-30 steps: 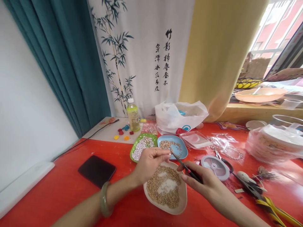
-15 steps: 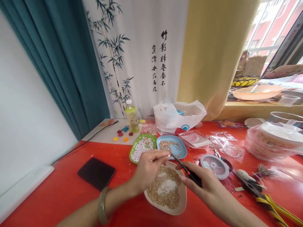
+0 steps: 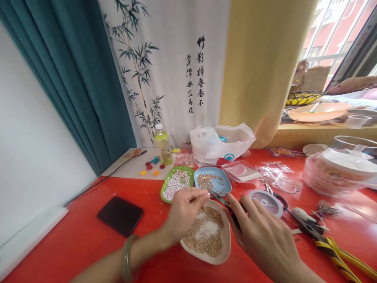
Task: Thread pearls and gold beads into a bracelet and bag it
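My left hand (image 3: 187, 210) is closed in a pinch over the cream tray (image 3: 226, 236) of gold beads (image 3: 203, 244); what sits between its fingertips is too small to make out. My right hand (image 3: 260, 228) grips a pair of dark-handled pliers (image 3: 221, 199), palm turned down. The jaws of the pliers reach to the left fingertips. Just behind the hands are a green tray (image 3: 163, 193) with white beads (image 3: 176, 184) and a blue tray (image 3: 226, 188) with some gold beads (image 3: 207, 181).
A black phone (image 3: 120, 215) lies at left. To the right are a spool (image 3: 266, 203), scissors (image 3: 275, 194) and yellow-handled pliers (image 3: 335, 251). Behind stand a bottle (image 3: 163, 147), a white plastic bag (image 3: 220, 145) and a wrapped tub (image 3: 341, 171).
My right hand has rolled over, so its back now faces up and the pliers have turned with it. The left hand keeps its pinch in nearly the same place.
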